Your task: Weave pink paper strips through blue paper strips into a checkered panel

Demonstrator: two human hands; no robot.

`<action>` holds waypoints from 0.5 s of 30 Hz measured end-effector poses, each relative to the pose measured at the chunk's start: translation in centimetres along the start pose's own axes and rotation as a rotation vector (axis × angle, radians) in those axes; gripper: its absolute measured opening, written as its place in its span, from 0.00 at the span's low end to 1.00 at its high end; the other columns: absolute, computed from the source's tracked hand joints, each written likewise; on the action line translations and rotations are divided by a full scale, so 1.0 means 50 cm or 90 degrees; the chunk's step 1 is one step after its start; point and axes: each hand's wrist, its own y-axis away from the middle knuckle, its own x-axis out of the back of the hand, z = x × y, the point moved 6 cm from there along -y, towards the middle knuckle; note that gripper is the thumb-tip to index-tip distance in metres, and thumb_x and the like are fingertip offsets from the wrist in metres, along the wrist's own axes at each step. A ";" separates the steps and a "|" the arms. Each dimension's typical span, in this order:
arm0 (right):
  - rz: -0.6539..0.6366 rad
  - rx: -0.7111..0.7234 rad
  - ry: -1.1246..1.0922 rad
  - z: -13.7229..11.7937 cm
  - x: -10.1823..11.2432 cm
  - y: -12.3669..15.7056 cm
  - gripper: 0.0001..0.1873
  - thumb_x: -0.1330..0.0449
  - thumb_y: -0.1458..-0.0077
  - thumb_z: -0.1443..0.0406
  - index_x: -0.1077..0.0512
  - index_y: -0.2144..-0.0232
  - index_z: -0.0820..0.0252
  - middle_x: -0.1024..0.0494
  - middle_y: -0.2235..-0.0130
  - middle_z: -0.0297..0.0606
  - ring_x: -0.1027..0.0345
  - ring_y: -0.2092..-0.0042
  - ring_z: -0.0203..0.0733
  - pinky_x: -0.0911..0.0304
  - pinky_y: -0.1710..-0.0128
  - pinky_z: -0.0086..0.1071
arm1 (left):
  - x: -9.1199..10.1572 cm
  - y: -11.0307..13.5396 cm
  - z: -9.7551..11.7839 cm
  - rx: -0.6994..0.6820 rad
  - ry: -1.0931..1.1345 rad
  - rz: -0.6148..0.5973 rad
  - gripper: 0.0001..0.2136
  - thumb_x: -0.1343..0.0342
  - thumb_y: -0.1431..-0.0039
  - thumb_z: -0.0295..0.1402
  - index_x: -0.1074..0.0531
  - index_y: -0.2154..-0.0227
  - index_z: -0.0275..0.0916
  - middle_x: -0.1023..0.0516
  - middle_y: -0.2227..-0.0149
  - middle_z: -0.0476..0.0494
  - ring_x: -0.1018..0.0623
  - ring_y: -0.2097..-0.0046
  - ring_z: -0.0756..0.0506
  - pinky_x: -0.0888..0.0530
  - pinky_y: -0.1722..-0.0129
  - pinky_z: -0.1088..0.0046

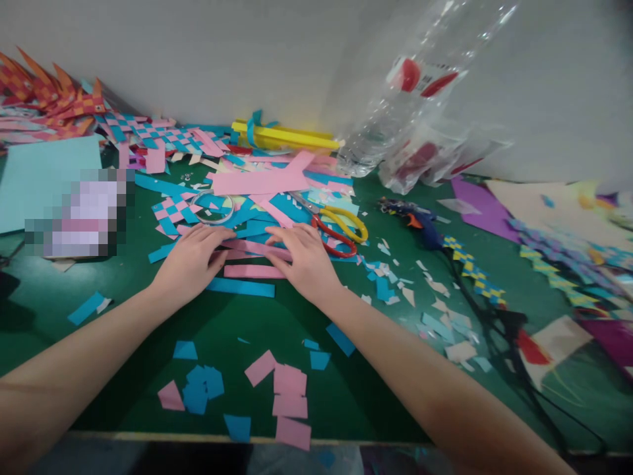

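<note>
My left hand (190,258) is closed, thumb and fingers pinching the left end of a narrow pink paper strip (250,247). The strip's other end lies between the thumb and fingers of my right hand (310,264), also closed. Just below it on the table are a second pink strip (250,271), which reaches under my right thumb, and a blue strip (241,287). Scissors (341,227) with yellow and red handles lie beyond my right hand. A roll of clear tape (213,207) rests behind my left hand, among blue and pink strips.
Paper scraps (291,396) lie along the near edge of the green table (163,422). A blurred phone-like object (84,214) is at left. Clear plastic packaging (380,119) leans on the wall. A dark cord (479,297) and woven paper pieces are at right.
</note>
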 end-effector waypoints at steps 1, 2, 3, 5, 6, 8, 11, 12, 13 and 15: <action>0.001 -0.002 0.001 -0.001 0.001 -0.001 0.14 0.44 0.37 0.63 0.33 0.49 0.54 0.19 0.61 0.36 0.26 0.56 0.44 0.42 0.44 0.45 | 0.001 0.000 -0.001 0.005 -0.007 -0.002 0.16 0.55 0.37 0.29 0.29 0.49 0.36 0.24 0.47 0.37 0.27 0.44 0.38 0.33 0.41 0.53; 0.003 -0.002 0.006 -0.003 0.003 -0.001 0.14 0.44 0.37 0.64 0.33 0.49 0.54 0.19 0.61 0.35 0.26 0.57 0.44 0.42 0.43 0.45 | 0.001 -0.001 -0.001 0.009 -0.012 -0.003 0.16 0.55 0.37 0.28 0.29 0.50 0.36 0.23 0.48 0.38 0.27 0.44 0.38 0.34 0.41 0.53; 0.006 -0.001 0.014 -0.005 0.004 -0.002 0.14 0.44 0.37 0.66 0.32 0.50 0.53 0.19 0.62 0.34 0.26 0.57 0.43 0.43 0.42 0.46 | 0.002 -0.001 0.000 0.010 -0.016 -0.004 0.17 0.56 0.37 0.27 0.29 0.50 0.36 0.23 0.48 0.38 0.27 0.45 0.38 0.34 0.41 0.53; 0.015 0.004 0.031 -0.012 0.009 -0.003 0.14 0.45 0.38 0.69 0.31 0.51 0.52 0.19 0.65 0.32 0.26 0.59 0.42 0.45 0.41 0.47 | 0.003 -0.002 0.002 0.009 -0.014 -0.002 0.17 0.57 0.38 0.26 0.29 0.50 0.36 0.23 0.48 0.39 0.27 0.45 0.38 0.34 0.41 0.53; 0.020 0.007 0.034 -0.015 0.011 -0.003 0.14 0.45 0.39 0.70 0.30 0.52 0.52 0.20 0.66 0.32 0.26 0.60 0.42 0.45 0.41 0.47 | 0.004 -0.002 0.002 0.007 -0.011 0.000 0.17 0.57 0.39 0.25 0.29 0.51 0.36 0.23 0.49 0.38 0.27 0.45 0.38 0.34 0.42 0.53; 0.039 0.011 0.028 -0.020 0.017 -0.004 0.14 0.46 0.39 0.71 0.30 0.53 0.52 0.20 0.67 0.32 0.25 0.61 0.42 0.44 0.42 0.48 | 0.006 -0.002 0.004 -0.007 -0.003 0.011 0.17 0.56 0.40 0.24 0.29 0.51 0.36 0.23 0.49 0.38 0.27 0.45 0.38 0.34 0.42 0.54; 0.108 0.027 0.001 -0.028 0.032 -0.004 0.14 0.47 0.39 0.71 0.31 0.53 0.52 0.20 0.67 0.32 0.25 0.63 0.40 0.42 0.42 0.46 | 0.009 -0.001 0.007 -0.030 0.007 0.029 0.16 0.54 0.40 0.25 0.28 0.52 0.38 0.23 0.50 0.39 0.27 0.45 0.39 0.34 0.42 0.55; 0.138 0.034 -0.010 -0.030 0.039 -0.003 0.14 0.47 0.39 0.72 0.31 0.53 0.52 0.20 0.67 0.32 0.25 0.63 0.40 0.41 0.43 0.46 | 0.010 -0.001 0.008 -0.035 0.011 0.033 0.15 0.53 0.39 0.26 0.28 0.53 0.39 0.22 0.51 0.40 0.27 0.46 0.39 0.34 0.43 0.55; 0.165 0.039 -0.021 -0.031 0.045 -0.002 0.14 0.46 0.40 0.72 0.31 0.53 0.52 0.20 0.67 0.32 0.25 0.63 0.40 0.40 0.43 0.46 | 0.012 -0.001 0.009 -0.037 0.015 0.037 0.13 0.53 0.38 0.27 0.27 0.54 0.40 0.22 0.51 0.41 0.26 0.46 0.39 0.34 0.43 0.55; 0.204 0.037 -0.040 -0.031 0.053 -0.001 0.15 0.46 0.40 0.72 0.32 0.53 0.51 0.20 0.66 0.33 0.25 0.63 0.40 0.39 0.44 0.46 | 0.015 -0.002 0.011 -0.040 0.020 0.048 0.11 0.53 0.36 0.29 0.26 0.57 0.41 0.21 0.53 0.41 0.25 0.47 0.40 0.35 0.43 0.56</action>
